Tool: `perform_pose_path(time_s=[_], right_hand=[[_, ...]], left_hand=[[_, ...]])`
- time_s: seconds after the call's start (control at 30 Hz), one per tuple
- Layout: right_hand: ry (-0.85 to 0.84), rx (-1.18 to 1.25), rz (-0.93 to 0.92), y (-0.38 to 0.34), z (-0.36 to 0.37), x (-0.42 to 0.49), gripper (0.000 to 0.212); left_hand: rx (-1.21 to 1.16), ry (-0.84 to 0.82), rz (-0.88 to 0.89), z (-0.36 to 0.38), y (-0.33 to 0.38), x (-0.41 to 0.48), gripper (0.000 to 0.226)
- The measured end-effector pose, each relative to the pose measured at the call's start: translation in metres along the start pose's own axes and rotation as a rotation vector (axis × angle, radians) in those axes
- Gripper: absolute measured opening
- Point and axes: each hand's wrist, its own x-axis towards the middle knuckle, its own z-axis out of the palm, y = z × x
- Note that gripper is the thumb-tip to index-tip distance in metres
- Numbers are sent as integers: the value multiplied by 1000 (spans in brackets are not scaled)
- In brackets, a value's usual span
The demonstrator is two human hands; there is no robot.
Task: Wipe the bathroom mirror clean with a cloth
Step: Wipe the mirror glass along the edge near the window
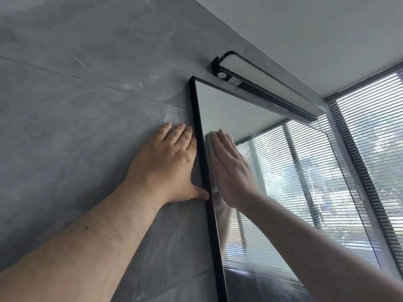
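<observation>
Hands flat: right (pixel 231 168) presses cloth (pixel 210 140) beside mirror (pixel 283 171) frame; left (pixel 165 162) on wall (pixel 87 105).

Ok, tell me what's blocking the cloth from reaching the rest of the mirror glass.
Nothing visible does. The right hand presses the cloth flat on the mirror near its left frame; the glass to the right and below is bare. The left hand rests on the wall, off the glass.
</observation>
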Motion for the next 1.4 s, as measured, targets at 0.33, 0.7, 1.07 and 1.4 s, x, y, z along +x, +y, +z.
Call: perform_pose_path(time_s=[0.33,0.7,1.07,1.4], right_hand=[[104,-77,313,64,-10,24,49],[139,43,332,45,-18,27,46],[-21,14,1,-19,1,69,50],[86,6,429,73,-24,49,53]], left_hand=[[5,-5,1,3,-1,0,131],[10,-6,20,6,-3,3,129],[59,-42,33,2,-1,0,124],[58,-128,44,-11,-3,7,130]])
